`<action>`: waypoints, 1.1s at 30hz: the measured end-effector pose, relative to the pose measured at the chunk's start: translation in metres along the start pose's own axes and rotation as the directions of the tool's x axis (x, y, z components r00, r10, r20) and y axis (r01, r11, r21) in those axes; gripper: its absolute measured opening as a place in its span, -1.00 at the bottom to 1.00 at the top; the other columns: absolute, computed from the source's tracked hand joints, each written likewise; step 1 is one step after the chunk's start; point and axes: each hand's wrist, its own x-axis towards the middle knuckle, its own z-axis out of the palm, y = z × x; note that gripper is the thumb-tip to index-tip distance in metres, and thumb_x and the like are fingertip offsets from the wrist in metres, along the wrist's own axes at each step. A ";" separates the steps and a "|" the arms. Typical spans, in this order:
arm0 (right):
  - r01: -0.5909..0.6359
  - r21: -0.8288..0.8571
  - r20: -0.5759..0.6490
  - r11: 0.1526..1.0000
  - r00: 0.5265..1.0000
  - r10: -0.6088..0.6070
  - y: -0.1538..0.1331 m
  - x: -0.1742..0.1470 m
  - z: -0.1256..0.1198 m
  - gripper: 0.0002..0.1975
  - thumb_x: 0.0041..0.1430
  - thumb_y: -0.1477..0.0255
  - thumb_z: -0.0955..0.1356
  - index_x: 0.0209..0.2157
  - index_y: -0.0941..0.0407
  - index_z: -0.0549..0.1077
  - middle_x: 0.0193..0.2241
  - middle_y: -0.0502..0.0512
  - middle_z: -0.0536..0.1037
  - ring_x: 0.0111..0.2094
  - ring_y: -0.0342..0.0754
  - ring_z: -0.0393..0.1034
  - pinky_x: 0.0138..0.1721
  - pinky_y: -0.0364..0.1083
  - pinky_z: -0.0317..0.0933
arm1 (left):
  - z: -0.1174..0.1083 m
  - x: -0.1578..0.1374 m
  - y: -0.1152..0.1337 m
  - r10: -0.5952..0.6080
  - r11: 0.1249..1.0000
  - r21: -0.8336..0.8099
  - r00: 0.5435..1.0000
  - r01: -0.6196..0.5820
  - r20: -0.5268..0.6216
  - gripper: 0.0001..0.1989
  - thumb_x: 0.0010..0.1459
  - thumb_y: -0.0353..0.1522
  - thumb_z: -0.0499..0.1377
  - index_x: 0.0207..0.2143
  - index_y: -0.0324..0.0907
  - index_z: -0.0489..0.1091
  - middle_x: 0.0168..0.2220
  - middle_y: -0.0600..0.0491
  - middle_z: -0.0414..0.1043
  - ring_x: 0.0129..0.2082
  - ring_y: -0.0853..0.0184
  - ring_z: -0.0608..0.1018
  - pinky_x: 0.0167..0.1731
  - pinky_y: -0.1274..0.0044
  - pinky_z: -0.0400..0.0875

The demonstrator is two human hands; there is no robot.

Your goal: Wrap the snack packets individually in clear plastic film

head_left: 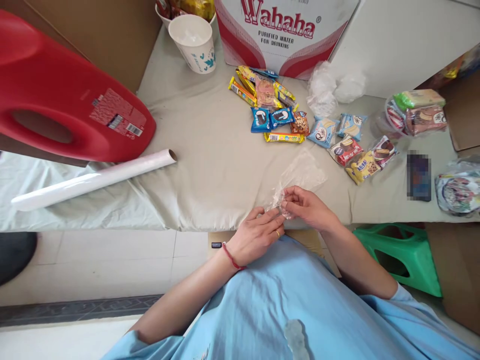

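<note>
Both hands (258,235) at the near end of the clear plastic bag (304,172)

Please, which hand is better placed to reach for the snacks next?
Probably the right hand: it is nearer to the snacks than the left hand. However, its fingers pinch the bag, so they may need to release it first.

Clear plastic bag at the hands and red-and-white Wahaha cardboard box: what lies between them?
In the head view, small, colourfully wrapped snack packets lie on the pale cloth between bag and box.
</note>
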 end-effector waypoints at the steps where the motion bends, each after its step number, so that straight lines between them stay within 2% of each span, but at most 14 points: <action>1: 0.049 -0.037 -0.013 0.998 0.999 -0.050 0.004 0.001 0.000 -0.55 0.09 0.19 0.49 -0.05 0.06 0.40 -0.36 -0.04 0.48 -0.37 -0.11 0.40 -0.31 -0.10 0.34 | 0.000 0.000 0.001 -0.035 0.997 -0.066 0.999 0.035 -0.003 -0.87 0.41 -0.38 0.18 -0.14 -0.12 0.55 0.02 0.00 0.67 0.10 0.26 0.60 0.04 0.36 0.34; 4: 0.210 -0.172 -0.018 0.963 0.976 -0.216 0.014 0.006 0.004 -0.59 0.14 0.29 0.42 0.04 0.06 0.47 -0.32 -0.03 0.50 -0.32 -0.11 0.39 -0.23 -0.10 0.31 | -0.001 0.002 0.003 -0.286 0.936 -0.242 0.952 0.254 -0.110 -0.83 0.43 -0.35 0.13 -0.19 -0.12 0.52 -0.08 -0.04 0.68 -0.09 0.27 0.66 -0.06 0.37 0.41; 5: 0.251 -0.207 -0.004 0.946 0.966 -0.257 0.015 0.006 0.007 -0.59 0.17 0.31 0.39 0.07 0.06 0.48 -0.32 -0.02 0.50 -0.32 -0.11 0.39 -0.22 -0.10 0.30 | -0.001 0.003 0.002 -0.404 0.899 -0.256 0.897 0.354 -0.179 -0.84 0.42 -0.34 0.14 -0.22 -0.11 0.51 -0.11 -0.05 0.67 -0.12 0.26 0.66 -0.07 0.36 0.42; 7: 0.317 -0.266 0.024 0.910 0.946 -0.322 0.015 0.006 0.011 -0.59 0.23 0.34 0.34 0.10 0.04 0.52 -0.30 0.01 0.50 -0.30 -0.10 0.38 -0.21 -0.09 0.30 | -0.001 0.008 -0.004 -0.596 0.803 -0.223 0.737 0.553 -0.318 -0.87 0.35 -0.26 0.22 -0.20 -0.12 0.48 -0.05 -0.13 0.63 -0.03 0.15 0.62 0.00 0.29 0.42; 9: 0.371 -0.325 0.048 0.870 0.925 -0.376 0.013 0.005 0.015 -0.59 0.26 0.37 0.32 0.11 0.01 0.55 -0.26 0.04 0.50 -0.27 -0.07 0.40 -0.18 -0.07 0.31 | -0.001 0.013 -0.015 -0.694 0.710 -0.189 0.630 0.678 -0.348 -0.66 0.22 -0.14 0.33 -0.07 -0.15 0.48 0.08 -0.22 0.56 0.11 0.00 0.54 0.09 0.19 0.36; 11: 0.408 -0.368 0.058 0.835 0.907 -0.418 0.009 0.004 0.015 -0.59 0.28 0.38 0.31 0.12 -0.02 0.56 -0.23 0.07 0.51 -0.22 -0.04 0.42 -0.14 -0.05 0.33 | -0.001 0.015 -0.028 -0.758 0.652 -0.224 0.621 0.725 -0.199 -0.61 0.17 -0.11 0.34 -0.04 -0.13 0.50 -0.01 -0.16 0.60 0.04 0.01 0.56 0.04 0.23 0.37; 14: 0.400 -0.377 -0.017 0.835 0.899 -0.438 0.009 0.003 0.008 -0.60 0.29 0.38 0.32 0.13 -0.03 0.55 -0.21 0.07 0.53 -0.19 -0.04 0.44 -0.10 -0.04 0.35 | -0.005 0.014 -0.043 -0.812 0.544 -0.345 0.583 0.765 0.013 -0.80 0.29 -0.16 0.21 -0.25 -0.07 0.52 -0.44 0.07 0.54 -0.37 0.22 0.55 -0.26 0.43 0.34; 16: 0.359 -0.352 -0.108 0.864 0.901 -0.419 0.013 0.004 -0.002 -0.63 0.27 0.36 0.34 0.09 -0.01 0.54 -0.20 0.08 0.55 -0.18 -0.04 0.46 -0.09 -0.04 0.36 | -0.009 0.009 -0.048 -0.863 0.453 -0.425 0.505 0.783 0.010 -0.76 0.33 -0.15 0.16 -0.32 -0.07 0.49 -0.55 0.14 0.42 -0.51 0.30 0.46 -0.39 0.48 0.26; 19: 0.287 -0.310 -0.214 0.906 0.908 -0.361 0.023 0.004 -0.021 -0.68 0.24 0.31 0.37 0.01 0.04 0.56 -0.22 0.07 0.57 -0.24 -0.06 0.46 -0.15 -0.06 0.38 | -0.015 0.000 -0.051 -0.939 0.314 -0.531 0.339 0.787 -0.053 -0.75 0.33 -0.14 0.17 -0.33 -0.08 0.46 -0.59 0.20 0.33 -0.57 0.36 0.35 -0.46 0.51 0.21; 22: 0.219 -0.316 -0.180 0.923 0.941 -0.285 0.025 0.000 -0.042 -0.71 0.22 0.27 0.40 -0.06 0.06 0.58 -0.27 0.05 0.60 -0.30 -0.07 0.46 -0.19 -0.06 0.38 | -0.019 -0.008 -0.051 -0.974 0.219 -0.565 0.216 0.796 -0.074 -0.72 0.33 -0.12 0.17 -0.35 -0.09 0.42 -0.62 0.22 0.25 -0.59 0.39 0.27 -0.50 0.51 0.17; 24: 0.190 -0.344 -0.085 0.919 0.969 -0.232 0.019 -0.003 -0.053 -0.67 0.21 0.21 0.44 -0.05 0.06 0.60 -0.22 0.07 0.63 -0.24 -0.04 0.50 -0.15 -0.05 0.41 | -0.019 -0.013 -0.049 -0.968 0.236 -0.550 0.241 0.801 -0.064 -0.74 0.33 -0.13 0.17 -0.34 -0.09 0.45 -0.60 0.20 0.27 -0.59 0.38 0.28 -0.50 0.51 0.18; 26: 0.187 -0.375 -0.057 0.908 0.973 -0.224 0.005 -0.002 -0.060 -0.60 0.20 0.14 0.47 0.00 0.04 0.60 -0.09 0.13 0.65 -0.10 0.02 0.54 -0.08 -0.02 0.43 | -0.018 -0.018 -0.046 -0.931 0.341 -0.518 0.360 0.785 -0.067 -0.80 0.30 -0.19 0.18 -0.30 -0.10 0.50 -0.51 0.14 0.40 -0.52 0.35 0.38 -0.44 0.50 0.28; 29: 0.197 -0.439 -0.164 0.877 0.942 -0.294 -0.018 0.012 -0.061 -0.52 0.17 0.07 0.50 0.05 0.03 0.58 0.00 0.16 0.64 0.01 0.08 0.53 -0.01 0.01 0.42 | -0.020 -0.025 -0.041 -0.850 0.494 -0.456 0.522 0.740 -0.075 -0.78 0.14 -0.33 0.20 -0.17 -0.10 0.56 -0.22 0.00 0.54 -0.21 0.22 0.54 -0.24 0.42 0.43; 33: 0.167 -0.471 -0.219 0.866 0.929 -0.298 -0.033 0.050 -0.044 -0.51 0.10 0.12 0.53 0.00 0.09 0.57 -0.21 0.12 0.64 -0.24 0.00 0.52 -0.17 -0.04 0.39 | -0.033 -0.031 -0.040 -0.844 0.439 -0.510 0.534 0.740 0.048 -0.45 0.04 -0.38 0.17 0.14 -0.08 0.46 0.11 -0.08 0.48 0.12 0.08 0.53 -0.04 0.30 0.51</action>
